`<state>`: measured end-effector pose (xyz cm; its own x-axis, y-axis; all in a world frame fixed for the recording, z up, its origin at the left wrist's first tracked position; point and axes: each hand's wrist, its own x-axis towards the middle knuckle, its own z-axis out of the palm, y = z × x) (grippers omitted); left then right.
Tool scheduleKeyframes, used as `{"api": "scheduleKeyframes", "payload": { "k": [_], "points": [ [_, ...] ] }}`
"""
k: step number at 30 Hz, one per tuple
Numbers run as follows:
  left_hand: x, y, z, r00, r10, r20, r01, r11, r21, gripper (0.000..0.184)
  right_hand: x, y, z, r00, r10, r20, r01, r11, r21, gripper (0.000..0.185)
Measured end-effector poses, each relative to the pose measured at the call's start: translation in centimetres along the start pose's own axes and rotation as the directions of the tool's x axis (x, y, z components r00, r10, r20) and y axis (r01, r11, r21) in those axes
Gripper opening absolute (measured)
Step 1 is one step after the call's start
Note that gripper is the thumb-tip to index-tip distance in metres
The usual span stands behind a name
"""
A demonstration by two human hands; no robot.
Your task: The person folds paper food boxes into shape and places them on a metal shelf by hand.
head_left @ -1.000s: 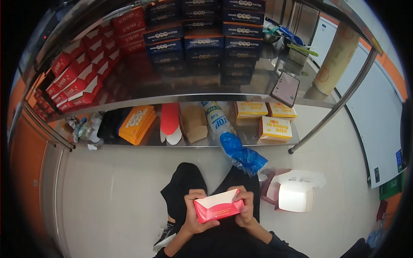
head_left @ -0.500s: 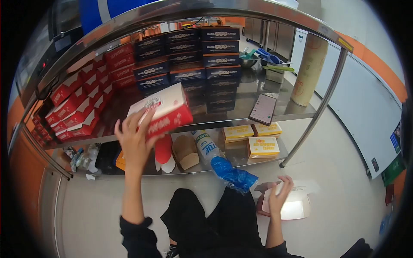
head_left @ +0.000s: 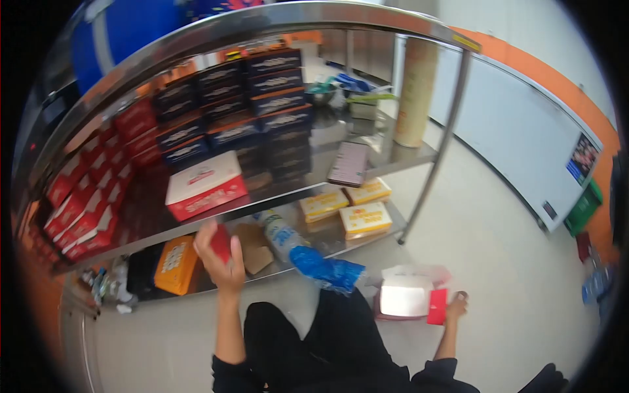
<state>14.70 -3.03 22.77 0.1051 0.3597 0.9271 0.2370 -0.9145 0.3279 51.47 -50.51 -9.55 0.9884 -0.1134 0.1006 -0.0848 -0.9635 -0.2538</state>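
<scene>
A closed red-and-white cardboard box [head_left: 206, 187] rests on the upper shelf, tilted slightly in view. Just below it, my left hand [head_left: 223, 262] is in the air, fingers apart, holding nothing. Behind that hand, a red cardboard piece [head_left: 221, 242] shows, partly hidden by the fingers. On the right, an open box [head_left: 405, 298] with a pale, shiny inside is low down near the floor. My right hand [head_left: 457, 306] is closed on a red flap [head_left: 437, 306] at its right side. The right fingertips are small and slightly blurred.
Stacked red boxes [head_left: 85, 196] and dark blue boxes [head_left: 278, 82] fill the upper shelf's left and middle. A phone [head_left: 349, 164] lies near its edge. Below are yellow boxes [head_left: 365, 219], a sleeve of cups [head_left: 283, 236] with blue plastic, and an orange package [head_left: 175, 265].
My left hand has let go of the closed red box, now on the shelf, and moved down. My right hand has gone to the open box's right side and gripped a flap. The view has turned right.
</scene>
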Motion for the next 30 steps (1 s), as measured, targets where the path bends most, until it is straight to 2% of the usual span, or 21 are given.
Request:
{"api": "scheduleKeyframes", "payload": {
  "k": [2, 3, 4, 6, 8, 10, 11, 12, 13, 14, 16, 17, 18, 20, 22, 23, 24, 26, 27, 29, 30],
  "points": [
    [-6.1, 4.1, 2.3, 0.960, -0.269, 0.072, 0.278, 0.913, -0.300, 0.027, -0.1, 2.7, 8.2, 0.954, -0.224, -0.202, 0.238, 0.970, 0.049, 0.072],
    [-8.9, 6.9, 3.0, 0.903, -0.351, 0.246, 0.418, 0.849, -0.324, 0.023, -5.1, -3.7, -2.0, 0.982, -0.188, 0.002, 0.184, 0.960, 0.210, 0.084],
    [-11.6, 9.5, 4.2, 0.826, -0.350, 0.442, 0.515, 0.786, -0.341, 0.021, -8.9, -8.8, -10.1, 0.974, -0.190, 0.121, 0.147, 0.943, 0.299, 0.095],
    [-19.3, 12.2, 7.3, 0.425, -0.196, 0.883, 0.877, 0.328, -0.350, 0.032, -12.9, -12.8, -13.4, 0.948, -0.305, 0.096, 0.264, 0.916, 0.301, 0.102],
    [-24.0, 16.3, 8.5, 0.331, -0.070, 0.941, 0.943, 0.052, -0.328, 0.049, -16.3, -15.6, -15.4, 0.829, -0.514, 0.220, 0.425, 0.835, 0.349, 0.097],
    [-24.0, 16.8, 8.4, 0.282, -0.230, 0.931, 0.959, 0.080, -0.271, 0.058, -18.7, -16.7, -13.2, 0.605, -0.770, 0.202, 0.390, 0.507, 0.769, 0.084],
    [-23.6, 16.8, 8.5, 0.237, -0.380, 0.894, 0.971, 0.105, -0.213, 0.067, -19.9, -17.0, -11.3, 0.521, -0.850, 0.075, 0.563, 0.409, 0.718, 0.079],
    [-22.6, 15.9, 8.2, 0.259, -0.481, 0.837, 0.940, 0.323, -0.106, 0.054, -20.7, -17.4, -9.9, 0.410, -0.911, -0.045, 0.714, 0.290, 0.637, 0.074],
    [-22.4, 14.3, 8.4, 0.248, -0.484, 0.839, 0.897, 0.441, -0.011, 0.046, -21.1, -18.6, -14.7, 0.309, -0.877, 0.368, 0.468, 0.477, 0.744, 0.071],
    [-22.4, 12.5, 8.7, 0.238, -0.490, 0.839, 0.832, 0.548, 0.084, 0.038, -21.6, -18.6, -13.8, 0.282, -0.882, 0.379, 0.497, 0.471, 0.728, 0.069],
    [-22.8, 9.6, 9.0, 0.195, -0.490, 0.849, 0.876, 0.476, 0.073, 0.026, -21.6, -18.8, -15.5, 0.152, -0.873, 0.464, 0.262, 0.488, 0.833, 0.052],
    [-22.9, 8.2, 9.0, 0.241, -0.455, 0.857, 0.824, 0.563, 0.067, 0.026, -21.3, -18.9, -17.1, 0.137, -0.878, 0.459, 0.269, 0.479, 0.836, 0.052],
    [-22.4, 7.0, 8.7, 0.252, -0.467, 0.848, 0.824, 0.563, 0.065, 0.026, -20.5, -19.2, -19.8, 0.256, -0.903, 0.344, 0.304, 0.413, 0.858, 0.040],
    [-21.5, 4.9, 7.5, 0.478, -0.339, 0.811, 0.838, 0.454, -0.304, 0.027, -17.3, -19.0, -21.6, 0.573, -0.819, 0.028, 0.382, 0.297, 0.875, 0.016],
    [-17.8, 2.9, 4.7, 0.437, -0.281, 0.854, 0.870, 0.372, -0.323, 0.028, -13.0, -17.8, -22.4, 0.827, -0.546, -0.132, 0.321, 0.268, 0.908, 0.021],
    [-16.3, 2.1, 3.1, 0.345, -0.334, 0.877, 0.916, 0.326, -0.236, 0.028, -10.9, -17.4, -21.2, 0.909, -0.375, -0.183, 0.264, 0.177, 0.948, 0.025],
    [-15.0, 1.4, 1.6, 0.248, -0.381, 0.891, 0.950, 0.274, -0.148, 0.027, -9.5, -17.3, -19.6, 0.904, -0.386, -0.185, 0.267, 0.170, 0.949, 0.025],
    [-13.4, 0.4, -0.5, 0.262, -0.356, 0.897, 0.947, 0.274, -0.167, 0.026, -8.0, -17.2, -16.2, 0.830, -0.532, 0.166, -0.134, 0.098, 0.986, 0.029],
    [-12.9, 0.1, -1.3, 0.289, -0.330, 0.899, 0.933, 0.306, -0.188, 0.025, -9.1, -18.1, -15.2, 0.674, -0.666, 0.319, -0.385, 0.051, 0.921, 0.027],
    [-11.5, 0.7, -2.6, 0.328, -0.324, 0.887, 0.913, 0.351, -0.209, 0.025, -12.3, -20.1, -13.3, 0.360, -0.875, 0.323, -0.580, 0.061, 0.812, 0.050],
    [-11.8, 0.6, -2.8, 0.341, -0.346, 0.874, 0.908, 0.361, -0.212, 0.025, -14.4, -21.1, -14.4, 0.291, -0.885, 0.364, -0.687, 0.072, 0.723, 0.060]
  ]
}}
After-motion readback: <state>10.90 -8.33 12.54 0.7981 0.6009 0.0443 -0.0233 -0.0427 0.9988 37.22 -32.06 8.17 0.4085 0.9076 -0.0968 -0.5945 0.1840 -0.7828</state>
